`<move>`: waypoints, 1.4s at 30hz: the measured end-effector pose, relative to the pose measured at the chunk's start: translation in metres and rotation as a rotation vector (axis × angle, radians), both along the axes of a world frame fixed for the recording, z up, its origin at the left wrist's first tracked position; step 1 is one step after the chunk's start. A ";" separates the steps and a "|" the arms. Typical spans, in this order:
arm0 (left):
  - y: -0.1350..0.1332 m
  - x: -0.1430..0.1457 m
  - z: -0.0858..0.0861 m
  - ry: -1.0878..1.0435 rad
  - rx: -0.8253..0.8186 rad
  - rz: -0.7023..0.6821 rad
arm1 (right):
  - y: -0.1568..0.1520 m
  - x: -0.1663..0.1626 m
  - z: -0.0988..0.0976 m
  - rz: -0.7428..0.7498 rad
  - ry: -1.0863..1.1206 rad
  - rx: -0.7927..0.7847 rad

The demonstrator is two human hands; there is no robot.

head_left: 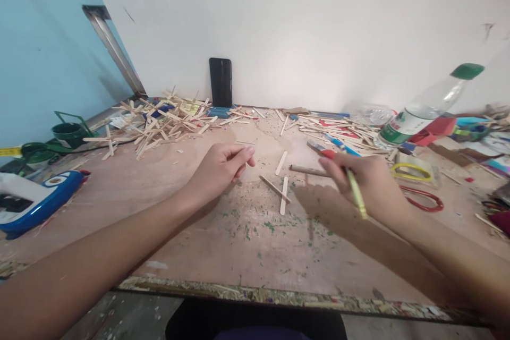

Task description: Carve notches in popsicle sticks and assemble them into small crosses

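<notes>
My left hand [229, 164] is closed above the middle of the table, thumb against curled fingers; whatever it pinches, if anything, is hidden. My right hand [364, 180] is wrapped round a slim yellow pen-like tool [356, 194], slightly blurred, whose lower end points down toward me. Beside its thumb is a brown rod [308, 170]; I cannot tell whether the hand touches it. Between the hands lie a pale craft stick [281, 163] and two crossed ones, one lighter [284, 196], one darker [271, 186]. Green crumbs are scattered around them.
A tangled heap of craft sticks [167, 122] lies back left, near a phone [221, 82] leaning on the wall. More sticks [334, 130], a tilted bottle [414, 117] and yellow-and-red-handled scissors [422, 199] lie right. A blue-and-white object [40, 199] stands left.
</notes>
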State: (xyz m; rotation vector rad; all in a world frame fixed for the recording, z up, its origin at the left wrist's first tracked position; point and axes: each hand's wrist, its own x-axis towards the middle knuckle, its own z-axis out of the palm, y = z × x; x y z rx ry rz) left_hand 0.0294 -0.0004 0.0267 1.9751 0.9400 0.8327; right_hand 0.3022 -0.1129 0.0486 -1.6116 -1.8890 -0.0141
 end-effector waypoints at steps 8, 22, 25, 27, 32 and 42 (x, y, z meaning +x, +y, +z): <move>-0.001 0.002 -0.012 0.286 0.354 -0.342 | -0.001 -0.005 -0.004 0.264 -0.046 -0.033; -0.018 -0.004 -0.006 0.708 0.438 -0.641 | 0.007 0.008 -0.013 0.309 -0.229 -0.230; -0.026 -0.003 -0.001 0.687 0.451 -0.702 | 0.009 0.014 -0.016 0.301 -0.273 -0.162; -0.027 -0.005 -0.001 0.623 0.465 -0.674 | 0.011 0.017 -0.022 0.304 -0.274 -0.069; -0.016 -0.014 -0.013 0.430 0.448 -0.581 | 0.014 0.018 -0.031 0.218 -0.105 -0.007; -0.009 -0.014 -0.029 0.292 0.495 -0.511 | 0.014 0.016 -0.034 0.099 0.216 -0.005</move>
